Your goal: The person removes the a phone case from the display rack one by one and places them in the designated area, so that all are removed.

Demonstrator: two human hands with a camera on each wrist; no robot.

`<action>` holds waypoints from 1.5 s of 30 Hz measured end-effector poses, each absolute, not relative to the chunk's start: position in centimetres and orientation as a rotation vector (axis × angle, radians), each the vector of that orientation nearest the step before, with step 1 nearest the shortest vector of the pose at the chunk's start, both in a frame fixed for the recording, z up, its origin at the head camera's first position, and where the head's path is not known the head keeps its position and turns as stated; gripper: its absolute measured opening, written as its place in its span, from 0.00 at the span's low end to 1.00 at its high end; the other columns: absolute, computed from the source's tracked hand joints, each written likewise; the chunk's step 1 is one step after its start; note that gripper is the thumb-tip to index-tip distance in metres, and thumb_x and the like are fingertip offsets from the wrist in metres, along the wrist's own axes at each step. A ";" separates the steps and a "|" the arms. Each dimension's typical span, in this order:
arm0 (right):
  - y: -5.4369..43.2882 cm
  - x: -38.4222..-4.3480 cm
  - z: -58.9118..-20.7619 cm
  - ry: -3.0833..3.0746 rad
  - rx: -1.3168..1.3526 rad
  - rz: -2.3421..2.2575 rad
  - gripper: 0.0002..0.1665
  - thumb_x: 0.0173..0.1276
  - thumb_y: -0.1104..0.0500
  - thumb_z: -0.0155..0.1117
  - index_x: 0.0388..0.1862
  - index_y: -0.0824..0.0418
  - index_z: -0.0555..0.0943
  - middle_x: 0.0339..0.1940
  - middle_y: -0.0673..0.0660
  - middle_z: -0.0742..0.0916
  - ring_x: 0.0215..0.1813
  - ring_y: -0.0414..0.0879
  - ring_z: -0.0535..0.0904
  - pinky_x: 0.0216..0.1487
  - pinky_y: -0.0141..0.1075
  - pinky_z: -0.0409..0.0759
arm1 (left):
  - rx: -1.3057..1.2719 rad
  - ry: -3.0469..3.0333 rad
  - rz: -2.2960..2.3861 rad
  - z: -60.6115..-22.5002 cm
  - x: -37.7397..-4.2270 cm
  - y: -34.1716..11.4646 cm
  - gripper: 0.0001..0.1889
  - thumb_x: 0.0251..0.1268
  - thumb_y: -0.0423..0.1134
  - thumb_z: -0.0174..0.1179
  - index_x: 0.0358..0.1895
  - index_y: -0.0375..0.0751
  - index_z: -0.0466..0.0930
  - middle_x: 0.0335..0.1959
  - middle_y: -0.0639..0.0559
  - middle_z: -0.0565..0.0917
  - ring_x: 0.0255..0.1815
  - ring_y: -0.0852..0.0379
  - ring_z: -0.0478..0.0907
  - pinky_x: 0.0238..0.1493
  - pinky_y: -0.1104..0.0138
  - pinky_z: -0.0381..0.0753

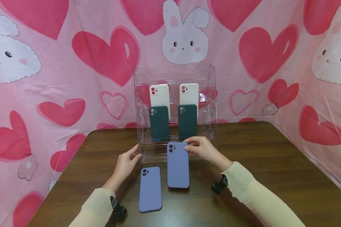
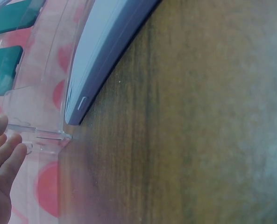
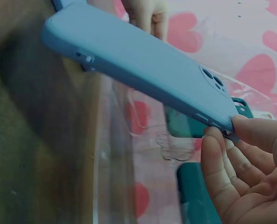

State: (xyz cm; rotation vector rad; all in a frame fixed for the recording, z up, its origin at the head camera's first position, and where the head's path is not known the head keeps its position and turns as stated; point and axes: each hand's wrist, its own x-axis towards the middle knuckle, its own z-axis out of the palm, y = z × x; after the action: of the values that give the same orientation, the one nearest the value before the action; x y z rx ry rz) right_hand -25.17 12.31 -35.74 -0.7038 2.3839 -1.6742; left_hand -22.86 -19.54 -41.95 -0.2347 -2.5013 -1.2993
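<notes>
My right hand [image 1: 201, 148] pinches a lavender phone case [image 1: 178, 165] by its upper right corner, thumb on the back face. Upright, the case hangs in front of the lowest tier of a clear display stand [image 1: 156, 154]. The right wrist view shows the fingertips at its edge beside the camera cutout. My left hand [image 1: 126, 162] holds the stand's left side at its lower front, thumb and fingers astride the edge. A second lavender phone case [image 1: 150, 189] lies on the table between my hands, camera cutout at its far end.
Two dark green phone cases [image 1: 160, 123] [image 1: 187, 121] stand side by side in a middle tier. Behind them are two white phone cases [image 1: 160, 94] [image 1: 189, 94]. The brown wooden table [image 1: 244, 151] meets a pink heart-patterned curtain [image 1: 187, 72] just behind the stand.
</notes>
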 end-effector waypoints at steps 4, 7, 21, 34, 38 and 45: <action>12.0 -25.0 -36.7 2.277 -0.653 -1.710 0.18 0.63 0.66 0.62 0.49 0.75 0.76 0.27 0.59 0.84 0.26 0.50 0.79 0.35 0.51 0.81 | -0.233 -2.500 -1.289 -42.0 -23.0 -19.6 0.27 0.58 0.31 0.62 0.63 0.37 0.69 0.55 0.41 0.76 0.48 0.48 0.78 0.44 0.60 0.77; 11.7 -24.8 -37.3 2.227 -0.626 -1.730 0.18 0.62 0.66 0.62 0.49 0.77 0.75 0.26 0.58 0.84 0.24 0.46 0.78 0.33 0.50 0.81 | -0.235 -2.502 -1.294 -42.0 -23.0 -19.6 0.27 0.58 0.31 0.62 0.63 0.37 0.69 0.55 0.41 0.75 0.48 0.48 0.78 0.45 0.60 0.77; 10.8 -24.8 -40.0 2.163 -0.536 -1.628 0.15 0.63 0.67 0.60 0.46 0.77 0.76 0.22 0.56 0.83 0.21 0.43 0.78 0.28 0.40 0.82 | -0.240 -2.496 -1.271 -42.1 -22.9 -19.5 0.27 0.58 0.31 0.62 0.63 0.37 0.69 0.55 0.39 0.75 0.48 0.47 0.78 0.43 0.60 0.78; 9.9 -24.7 -41.8 2.255 -0.587 -1.450 0.16 0.65 0.67 0.58 0.49 0.76 0.76 0.21 0.56 0.80 0.20 0.43 0.77 0.23 0.38 0.81 | -0.254 -2.490 -1.267 -41.8 -22.7 -19.5 0.26 0.58 0.31 0.62 0.62 0.34 0.69 0.54 0.40 0.75 0.48 0.47 0.78 0.44 0.60 0.77; 9.6 -24.8 -41.9 2.330 -0.624 -1.334 0.17 0.65 0.67 0.58 0.51 0.75 0.75 0.21 0.55 0.80 0.18 0.44 0.77 0.21 0.37 0.80 | -0.262 -2.490 -1.268 -41.7 -22.6 -19.5 0.26 0.58 0.30 0.62 0.62 0.34 0.69 0.55 0.40 0.75 0.48 0.48 0.78 0.45 0.60 0.77; 9.3 -24.9 -41.6 2.387 -0.663 -1.229 0.16 0.65 0.67 0.58 0.50 0.73 0.77 0.20 0.55 0.80 0.17 0.47 0.78 0.19 0.37 0.80 | -0.265 -2.495 -1.268 -41.7 -22.7 -19.5 0.26 0.58 0.30 0.61 0.62 0.34 0.69 0.55 0.40 0.75 0.48 0.48 0.78 0.45 0.60 0.77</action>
State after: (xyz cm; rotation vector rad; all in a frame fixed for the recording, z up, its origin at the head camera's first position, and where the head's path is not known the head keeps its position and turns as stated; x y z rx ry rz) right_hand -24.85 9.33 -41.64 -0.6626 2.3866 -1.2285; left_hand -22.66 -19.55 -41.67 -0.2654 -2.4948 -1.2676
